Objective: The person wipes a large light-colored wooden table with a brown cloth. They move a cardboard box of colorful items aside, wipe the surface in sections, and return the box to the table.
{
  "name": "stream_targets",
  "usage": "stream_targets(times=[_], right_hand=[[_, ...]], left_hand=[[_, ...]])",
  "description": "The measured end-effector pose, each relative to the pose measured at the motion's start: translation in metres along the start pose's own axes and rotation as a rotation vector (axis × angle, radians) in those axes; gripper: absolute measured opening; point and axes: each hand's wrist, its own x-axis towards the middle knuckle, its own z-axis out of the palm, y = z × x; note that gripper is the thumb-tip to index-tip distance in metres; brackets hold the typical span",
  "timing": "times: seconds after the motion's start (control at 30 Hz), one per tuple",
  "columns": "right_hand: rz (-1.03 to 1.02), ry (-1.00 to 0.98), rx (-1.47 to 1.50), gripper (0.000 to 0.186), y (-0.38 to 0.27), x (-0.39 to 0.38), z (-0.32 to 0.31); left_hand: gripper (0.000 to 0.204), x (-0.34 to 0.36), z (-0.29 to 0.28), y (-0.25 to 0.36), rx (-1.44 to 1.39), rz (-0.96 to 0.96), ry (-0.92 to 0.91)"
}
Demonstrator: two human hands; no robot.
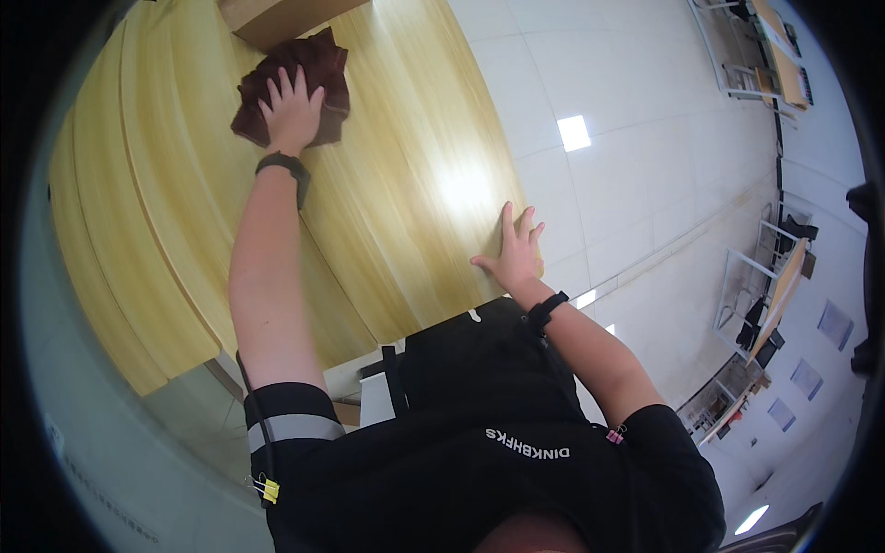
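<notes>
A dark brown cloth point(324, 64), crumpled and partly spread, lies on the light wood-grain table point(396, 147) toward its far side. My left hand point(293, 118) rests flat on top of this cloth, palm down, with its fingers apart. Near the table's right edge, close to my body, my right hand point(516, 256) is set down on the tabletop. Its fingers are spread and the thumb points left; nothing is in it.
Just beyond the cloth stands a brown cardboard box point(277, 26). Seams run along the tabletop's left part. Right of the table is a pale tiled floor point(636, 184), with desks point(779, 295) and chairs along the far right wall.
</notes>
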Motion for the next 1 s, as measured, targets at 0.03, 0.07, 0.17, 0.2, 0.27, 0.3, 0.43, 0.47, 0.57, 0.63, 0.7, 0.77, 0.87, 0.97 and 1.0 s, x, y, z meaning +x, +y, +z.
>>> stream_targets(times=[0.03, 0.07, 0.17, 0.2, 0.27, 0.3, 0.43, 0.47, 0.57, 0.63, 0.7, 0.77, 0.87, 0.97, 1.0], right_hand=[[0.004, -0.028, 0.015, 0.144, -0.001, -0.002, -0.003], [0.003, -0.029, 0.03, 0.144, 0.002, -0.002, -0.012], [-0.012, -0.11, 0.082, 0.14, 0.006, -0.01, -0.024], [-0.014, -0.101, 0.088, 0.139, 0.008, -0.012, -0.025], [-0.053, -0.093, 0.141, 0.137, 0.024, -0.008, -0.023], [-0.102, -0.079, 0.12, 0.131, 0.038, -0.007, -0.021], [-0.421, -0.069, 0.334, 0.119, 0.127, 0.031, -0.021], [-0.42, -0.072, 0.458, 0.114, 0.162, 0.039, -0.023], [-0.443, 0.042, 0.584, 0.098, 0.268, 0.052, -0.029], [-0.332, 0.122, 0.694, 0.089, 0.332, 0.055, -0.023], [-0.187, 0.135, 0.636, 0.088, 0.397, 0.054, -0.013], [-0.073, 0.148, 0.529, 0.085, 0.452, 0.048, 0.003], [0.123, 0.117, 0.52, 0.084, 0.52, 0.024, 0.039], [0.419, 0.004, 0.595, 0.08, 0.559, -0.01, 0.071], [0.468, 0.016, 0.58, 0.076, 0.57, -0.028, 0.079]], left_hand=[[0.077, -0.013, 0.002, 0.007, 0.008, -0.008, -0.015], [0.078, -0.028, 0.001, 0.019, 0.01, -0.023, -0.047], [0.078, -0.111, -0.003, 0.058, 0.011, -0.017, -0.056], [0.077, -0.144, -0.001, 0.071, -0.015, -0.011, -0.043], [0.079, -0.209, 0.006, 0.109, -0.059, -0.015, -0.021], [0.079, -0.244, 0.009, 0.129, -0.068, -0.027, -0.017], [0.08, -0.386, 0.01, 0.214, -0.105, -0.095, -0.096], [0.08, -0.416, 0.011, 0.239, -0.124, -0.101, -0.106], [0.08, -0.472, 0.014, 0.3, -0.134, -0.13, -0.129], [0.08, -0.478, 0.017, 0.316, -0.132, -0.154, -0.129], [0.079, -0.467, 0.017, 0.321, -0.13, -0.197, -0.174], [0.078, -0.439, 0.012, 0.312, -0.136, -0.186, -0.173], [0.077, -0.358, 0.004, 0.295, -0.129, -0.18, -0.197], [0.083, -0.249, -0.003, 0.274, -0.025, -0.104, -0.189], [0.083, -0.211, -0.004, 0.267, 0.013, -0.076, -0.19]])
